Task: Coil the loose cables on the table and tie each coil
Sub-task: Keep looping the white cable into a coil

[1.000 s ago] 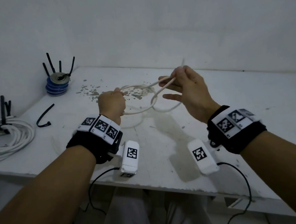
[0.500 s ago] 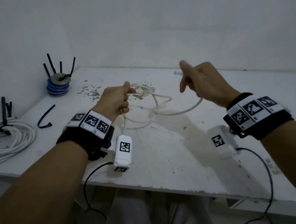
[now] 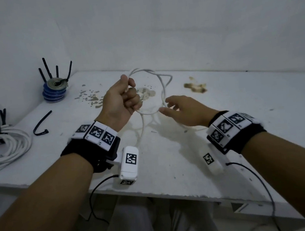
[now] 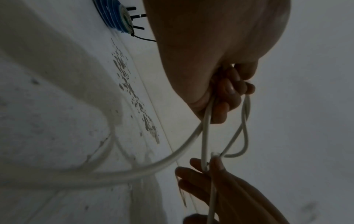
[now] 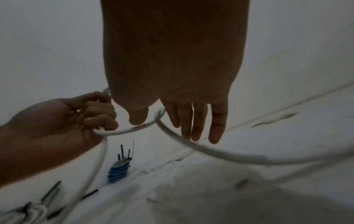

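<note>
My left hand (image 3: 131, 97) is curled in a fist above the table (image 3: 172, 169), gripping several loops of a white cable (image 3: 162, 88). The loops stand up in a ring to the right of that fist, and a loose strand hangs down to the tabletop. My right hand (image 3: 165, 105) reaches in at the bottom of the ring, fingers straight and spread. In the right wrist view the cable (image 5: 210, 150) runs between my thumb and fingers (image 5: 191, 128), touching them. In the left wrist view my left fingers (image 4: 226, 94) wrap round the cable (image 4: 205, 128).
A tied coil of white cable (image 3: 4, 147) lies at the table's left edge. A loose black tie (image 3: 41, 123) lies beside it. A blue spool stack holding black ties (image 3: 55, 88) stands in the back left corner. The wall is close behind.
My left hand has lifted the loops higher. My right hand has swung in from the right, down and to the left, to the bottom of the ring, and its fingers have straightened.
</note>
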{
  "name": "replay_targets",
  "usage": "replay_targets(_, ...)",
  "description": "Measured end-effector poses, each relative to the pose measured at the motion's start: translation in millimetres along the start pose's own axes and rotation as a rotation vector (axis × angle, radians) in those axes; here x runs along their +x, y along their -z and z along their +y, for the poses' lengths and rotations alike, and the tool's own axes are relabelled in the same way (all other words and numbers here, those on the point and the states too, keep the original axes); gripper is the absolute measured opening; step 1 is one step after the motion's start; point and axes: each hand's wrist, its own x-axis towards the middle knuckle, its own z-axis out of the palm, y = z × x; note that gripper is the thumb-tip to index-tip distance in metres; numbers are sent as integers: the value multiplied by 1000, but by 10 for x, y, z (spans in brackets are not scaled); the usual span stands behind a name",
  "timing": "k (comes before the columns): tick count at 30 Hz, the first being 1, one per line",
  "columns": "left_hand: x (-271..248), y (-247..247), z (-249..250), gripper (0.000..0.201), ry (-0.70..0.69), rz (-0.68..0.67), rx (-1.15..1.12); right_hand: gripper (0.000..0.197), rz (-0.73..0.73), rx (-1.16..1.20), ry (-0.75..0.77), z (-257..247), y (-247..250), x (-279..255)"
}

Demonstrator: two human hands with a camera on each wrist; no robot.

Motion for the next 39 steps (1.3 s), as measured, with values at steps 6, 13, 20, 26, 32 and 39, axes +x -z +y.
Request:
replay_targets(6,-78,151,187,31,119,-32,32,25,168,296,33,-126,137,108)
replay_targets(13,-91,44,213,52,268,-175,587,22,144,-22,88,-205,175,79)
replay_targets(20,-57,63,221,36,104,78,1075,31,154,-184,57,232,340,26)
replay_targets(26,-69,81,209,47,174,52,1036,32,264,-159,182,190,334,-39)
replay_targets(32,-3,-55,139,26,-113,-3,1239,15,346,-60,313,-7,365,11)
replay_targets(39,17,210,167,23,-73,178,897,25,49,-440,-239,600,543,-118)
